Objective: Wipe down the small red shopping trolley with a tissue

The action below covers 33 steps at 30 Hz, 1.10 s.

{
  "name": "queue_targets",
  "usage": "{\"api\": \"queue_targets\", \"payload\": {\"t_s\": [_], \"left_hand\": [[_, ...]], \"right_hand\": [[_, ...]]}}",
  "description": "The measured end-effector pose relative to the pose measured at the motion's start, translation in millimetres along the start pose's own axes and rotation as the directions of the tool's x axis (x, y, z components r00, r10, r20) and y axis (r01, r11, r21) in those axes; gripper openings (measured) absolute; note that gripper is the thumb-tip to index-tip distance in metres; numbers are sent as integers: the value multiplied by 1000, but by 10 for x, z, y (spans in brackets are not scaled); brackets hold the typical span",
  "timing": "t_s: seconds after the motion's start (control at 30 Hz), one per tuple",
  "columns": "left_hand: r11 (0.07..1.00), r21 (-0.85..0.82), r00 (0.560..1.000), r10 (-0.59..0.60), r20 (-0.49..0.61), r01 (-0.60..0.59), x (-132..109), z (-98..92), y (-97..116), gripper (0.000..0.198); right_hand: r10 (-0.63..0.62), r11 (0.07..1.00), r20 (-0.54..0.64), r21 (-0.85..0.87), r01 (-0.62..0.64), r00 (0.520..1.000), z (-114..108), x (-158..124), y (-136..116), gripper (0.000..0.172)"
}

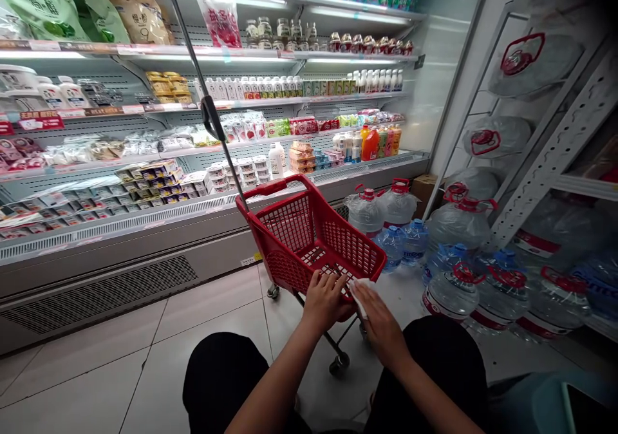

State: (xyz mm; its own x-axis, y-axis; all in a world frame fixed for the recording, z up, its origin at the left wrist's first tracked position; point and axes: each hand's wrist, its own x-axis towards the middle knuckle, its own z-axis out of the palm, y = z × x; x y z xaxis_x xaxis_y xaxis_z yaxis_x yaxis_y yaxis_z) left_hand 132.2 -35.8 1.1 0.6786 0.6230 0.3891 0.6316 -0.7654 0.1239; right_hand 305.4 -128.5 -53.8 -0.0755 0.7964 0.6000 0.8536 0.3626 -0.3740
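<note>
My left hand [326, 300] grips the near rim of the red basket [297, 225]; my right hand [382, 323] lies flat on a white cloth [360, 288].

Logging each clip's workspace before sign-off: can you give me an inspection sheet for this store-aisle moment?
Surface: pale, glossy tiled floor.
Job's things: red wheeled basket with a tall handle pole; white cloth on its near rim.
Clutter: water jugs standing on the floor right of the basket.
Hands: left hand has fingers over the near rim, grip unclear; right hand lies flat on the cloth.
Cables: nothing seen.
Surroundings: lit chilled shelves of packaged food on the left; metal rack with more jugs on the right.
</note>
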Motion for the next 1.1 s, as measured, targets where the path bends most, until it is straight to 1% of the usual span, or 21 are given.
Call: {"api": "queue_targets", "payload": {"t_s": [0.07,0.13,0.17,0.23,0.27,0.33,0.4,0.43,0.5,0.53,0.6,0.63,0.7,0.73,0.8,0.87,0.93,0.97,1.03,1.1], "left_hand": [[1000,-9,1000,0,-17,0,49,50,61,67],[998,-33,998,62,-2,-62,79,20,39,77],[993,-40,994,110,17,-110,84,-25,-9,83],[983,-13,981,184,59,-183,70,-163,-180,90],[984,31,983,172,66,-174,52,-249,-295,90],[990,135,999,43,28,-46,-2,-427,-555,90],[972,209,994,-96,-45,104,-66,-582,-790,88],[959,236,987,-140,-80,155,-96,-638,-875,86],[946,266,979,-159,-124,187,-139,-694,-952,82],[945,271,980,-149,-134,181,-147,-691,-941,81],[951,263,981,-132,-141,166,-134,-634,-841,84],[952,252,980,-138,-147,172,-115,-589,-764,86],[955,236,979,-149,-143,180,-59,-493,-592,85],[957,230,980,-149,-135,178,-30,-451,-508,84],[963,217,983,-140,-117,163,18,-398,-370,84],[973,194,989,-111,-97,128,32,-398,-290,84],[982,169,994,-76,-85,89,2,-462,-281,83],[983,163,993,-70,-90,84,-27,-519,-303,82],[980,170,988,-87,-127,108,-95,-677,-385,79],[971,193,980,-112,-167,143,-145,-868,-482,74]], "right_hand": [[-34,999,-11,-16,34,999,46,-14,-106,73],[-63,997,-19,-47,62,998,24,-6,-85,74],[-76,995,-18,-64,75,997,-9,8,-30,73],[-87,992,-10,-89,86,996,-93,50,141,70],[-81,992,-9,-95,80,997,-134,76,243,68],[-53,994,-17,-98,51,998,-194,132,451,64],[-18,995,-35,-94,15,999,-214,180,644,58],[7,996,-48,-91,-12,999,-212,199,730,56],[77,993,-78,-81,-83,994,-192,227,866,53],[115,989,-94,-76,-123,989,-177,238,910,53],[179,979,-126,-76,-190,976,-142,271,933,53],[199,974,-139,-83,-211,970,-118,300,905,54],[200,971,-150,-104,-217,968,-53,397,771,56],[181,974,-145,-113,-198,973,-9,466,672,57],[109,986,-113,-112,-122,988,96,629,447,60],[28,996,-85,-85,-35,996,198,783,256,64],[-30,998,-71,-59,26,997,253,882,174,66],[-44,998,-68,-53,41,997,256,905,183,66],[-33,998,-63,-57,29,998,218,902,285,64],[16,998,-64,-63,-20,998,150,867,445,62]]}}
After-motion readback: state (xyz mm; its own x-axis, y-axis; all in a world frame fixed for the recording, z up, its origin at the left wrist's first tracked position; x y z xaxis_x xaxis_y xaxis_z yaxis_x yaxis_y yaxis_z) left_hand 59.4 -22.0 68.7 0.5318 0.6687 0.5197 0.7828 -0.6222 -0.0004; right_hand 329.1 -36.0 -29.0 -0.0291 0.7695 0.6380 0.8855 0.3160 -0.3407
